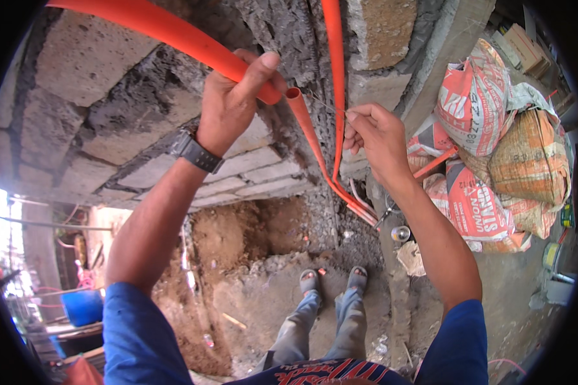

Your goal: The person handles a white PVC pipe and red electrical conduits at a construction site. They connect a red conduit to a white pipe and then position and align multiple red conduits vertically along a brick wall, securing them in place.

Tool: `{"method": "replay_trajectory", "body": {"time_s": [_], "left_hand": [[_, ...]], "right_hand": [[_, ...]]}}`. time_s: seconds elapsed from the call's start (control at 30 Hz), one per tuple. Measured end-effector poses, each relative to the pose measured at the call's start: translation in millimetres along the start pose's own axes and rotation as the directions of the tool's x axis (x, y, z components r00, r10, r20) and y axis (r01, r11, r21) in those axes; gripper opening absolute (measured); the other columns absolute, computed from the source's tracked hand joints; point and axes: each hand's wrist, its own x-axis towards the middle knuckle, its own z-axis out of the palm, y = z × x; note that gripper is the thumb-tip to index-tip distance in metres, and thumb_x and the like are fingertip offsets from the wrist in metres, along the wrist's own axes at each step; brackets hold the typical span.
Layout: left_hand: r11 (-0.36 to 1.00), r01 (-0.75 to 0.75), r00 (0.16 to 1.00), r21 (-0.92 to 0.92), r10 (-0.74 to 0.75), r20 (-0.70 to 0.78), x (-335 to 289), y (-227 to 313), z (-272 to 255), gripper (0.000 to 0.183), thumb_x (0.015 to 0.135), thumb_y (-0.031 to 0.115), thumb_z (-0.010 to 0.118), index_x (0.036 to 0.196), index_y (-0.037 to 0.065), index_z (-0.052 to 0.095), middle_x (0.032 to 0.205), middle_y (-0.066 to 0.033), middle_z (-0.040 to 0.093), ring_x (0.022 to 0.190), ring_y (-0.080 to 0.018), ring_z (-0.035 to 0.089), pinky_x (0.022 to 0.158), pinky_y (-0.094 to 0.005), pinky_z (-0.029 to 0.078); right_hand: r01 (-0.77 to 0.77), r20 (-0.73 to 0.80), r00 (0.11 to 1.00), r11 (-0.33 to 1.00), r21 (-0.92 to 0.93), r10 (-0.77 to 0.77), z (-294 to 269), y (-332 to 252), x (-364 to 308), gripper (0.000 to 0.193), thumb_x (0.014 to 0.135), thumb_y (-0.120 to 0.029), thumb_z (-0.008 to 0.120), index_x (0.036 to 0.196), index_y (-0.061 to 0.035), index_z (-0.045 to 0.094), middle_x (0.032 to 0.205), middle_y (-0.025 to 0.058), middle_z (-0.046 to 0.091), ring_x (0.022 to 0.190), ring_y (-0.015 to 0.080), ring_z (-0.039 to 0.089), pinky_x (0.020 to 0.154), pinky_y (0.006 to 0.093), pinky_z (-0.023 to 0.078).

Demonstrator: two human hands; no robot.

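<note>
Left hand (234, 102) grips orange conduit (192, 42) near its open end, held against block wall (103, 96); right hand (376, 135) pinches thin wire (324, 102) at conduit mouth; likely threading step; next needs steady feed, conduit held firm.

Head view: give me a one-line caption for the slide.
Left hand grips an orange conduit end against a block wall while the right hand pinches a thin wire at its mouth.

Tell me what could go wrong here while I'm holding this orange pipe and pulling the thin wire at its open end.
The thin wire pinched in your right hand might slip or cut your fingers. The orange pipe in your left hand could spring loose. The dug-out soil by your sandalled feet looks uneven, so you might stumble.
</note>
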Motion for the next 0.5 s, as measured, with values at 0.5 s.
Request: {"method": "replay_trajectory", "body": {"time_s": [0.5], "left_hand": [[0.999,-0.039,0.999,0.008,0.038,0.030,5.4,-0.9,2.2,0.041,0.101,0.043,0.063,0.090,0.004,0.062,0.081,-0.0088,0.073,0.072,-0.0143,0.069,0.063,-0.0294,0.055]], "right_hand": [[-0.015,-0.022,1.000,0.998,0.066,0.016,20.9,19.0,-12.7,0.009,0.100,-0.006,0.057,0.098,0.0019,0.061,0.075,0.0058,0.064,0.061,0.0117,0.063,0.051,0.0247,0.047]]}}
